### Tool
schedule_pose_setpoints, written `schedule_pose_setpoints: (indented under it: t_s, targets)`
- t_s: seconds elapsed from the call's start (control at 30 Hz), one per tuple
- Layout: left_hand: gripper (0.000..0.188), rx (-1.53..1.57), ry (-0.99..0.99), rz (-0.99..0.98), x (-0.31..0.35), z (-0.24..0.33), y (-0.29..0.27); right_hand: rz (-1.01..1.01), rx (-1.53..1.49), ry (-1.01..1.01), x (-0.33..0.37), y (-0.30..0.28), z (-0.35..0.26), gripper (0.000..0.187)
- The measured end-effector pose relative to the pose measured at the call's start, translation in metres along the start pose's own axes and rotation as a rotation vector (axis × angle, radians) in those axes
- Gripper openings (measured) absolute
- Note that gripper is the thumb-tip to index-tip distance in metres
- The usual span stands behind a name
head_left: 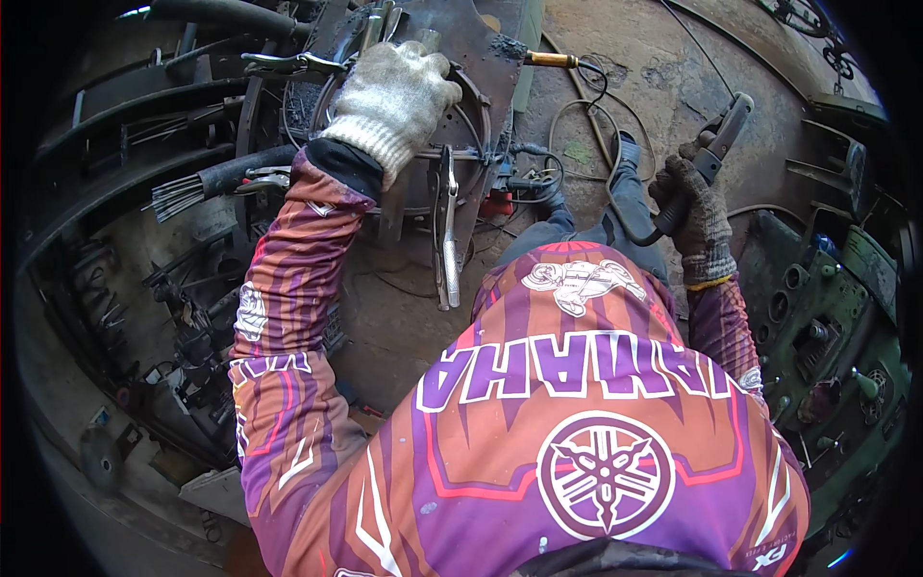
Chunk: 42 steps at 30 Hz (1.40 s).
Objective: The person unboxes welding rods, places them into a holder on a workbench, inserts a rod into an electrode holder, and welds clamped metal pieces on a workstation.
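Note:
My right hand [697, 207], in a dark grey knit glove, grips the black handle of a welding electrode holder [714, 154]. A thin welding rod [697, 48] runs up and left from its head, and its cable loops below my wrist. My left hand [394, 101], in a pale knit glove, lies over a round metal ring [471, 115] on the steel work table. Its fingers are bent, and what they hold is mostly hidden. Locking pliers [448, 231] hang from the ring's near side. Another pair of locking pliers [293, 63] reaches in from the left.
A bundle of welding rods [178, 199] sticks out of a dark tube at left. A wooden-handled tool [550, 60] lies at the table's right edge. Hoses [558, 125] coil on the floor. Green machinery [836, 317] stands at right; metal racks [144, 106] line the left.

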<state>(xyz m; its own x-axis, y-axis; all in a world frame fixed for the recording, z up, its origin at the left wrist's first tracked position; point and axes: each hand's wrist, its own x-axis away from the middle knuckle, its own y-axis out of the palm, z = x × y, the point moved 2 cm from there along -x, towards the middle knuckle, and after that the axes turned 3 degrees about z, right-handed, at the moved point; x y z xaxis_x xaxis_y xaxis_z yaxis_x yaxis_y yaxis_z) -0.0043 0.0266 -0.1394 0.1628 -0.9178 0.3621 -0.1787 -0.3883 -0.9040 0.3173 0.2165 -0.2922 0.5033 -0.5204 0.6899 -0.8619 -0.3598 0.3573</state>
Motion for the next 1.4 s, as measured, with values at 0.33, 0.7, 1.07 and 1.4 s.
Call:
schedule_pose_setpoints:
  t_s: [0.33,0.7,1.07,1.4]
  targets:
    - [0.029,0.019,-0.021,-0.122,-0.009,-0.007,-0.008,0.033,-0.021,-0.020,0.008,-0.005,0.004,0.044]
    - [0.026,-0.065,-0.001,-0.146,-0.009,-0.005,-0.015,0.092,-0.038,-0.008,0.012,-0.009,0.004,0.046]
    - [0.034,-0.134,-0.168,-0.347,-0.003,0.003,-0.037,0.005,-0.062,0.005,0.012,0.008,-0.002,0.053]
    - [0.028,-0.202,-0.085,-0.524,-0.055,0.000,-0.033,-0.006,-0.053,0.013,0.008,0.001,0.003,0.048]
